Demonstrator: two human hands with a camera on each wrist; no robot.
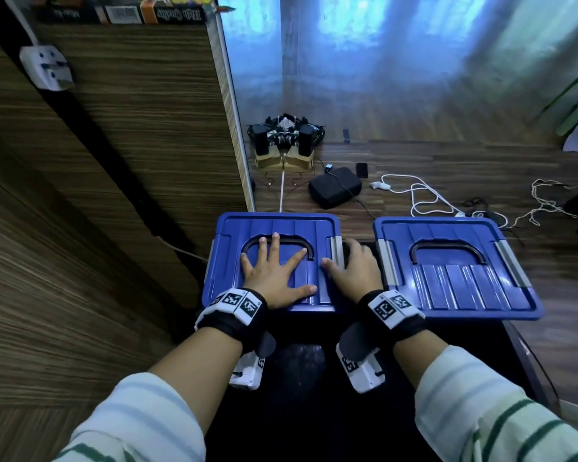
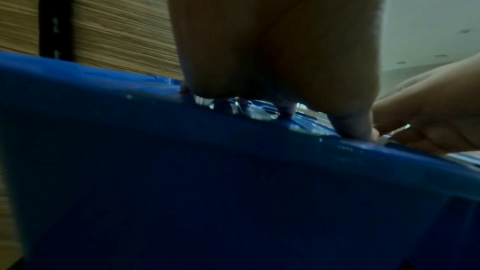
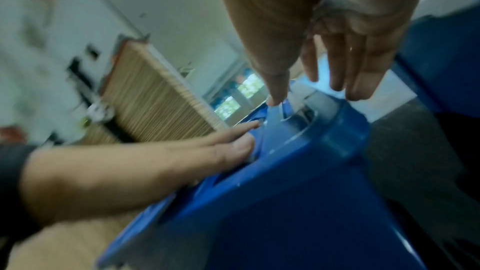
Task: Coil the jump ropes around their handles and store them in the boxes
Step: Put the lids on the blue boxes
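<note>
Blue plastic sits under both your palms: your left hand (image 1: 274, 275) lies flat with fingers spread wide on the lid of the left box (image 1: 234, 235), low and centre in the head view, and your right hand (image 1: 354, 268) reaches over that lid's right edge at the grey latch (image 1: 335, 251), thumb on top; whether the fingers are hooked under it you cannot tell from here. The right box (image 1: 454, 295) sits just beside it, lid on. No jump rope shows in any view, presumably already inside. If you press the latch while the lid sits crooked, one side may stay unclipped and pop up, and your left thumb lies near the pinch line. Each lid's long axis runs from you toward the top of the frame, with its black carry handle (image 1: 309, 251) arching toward the far end.
</note>
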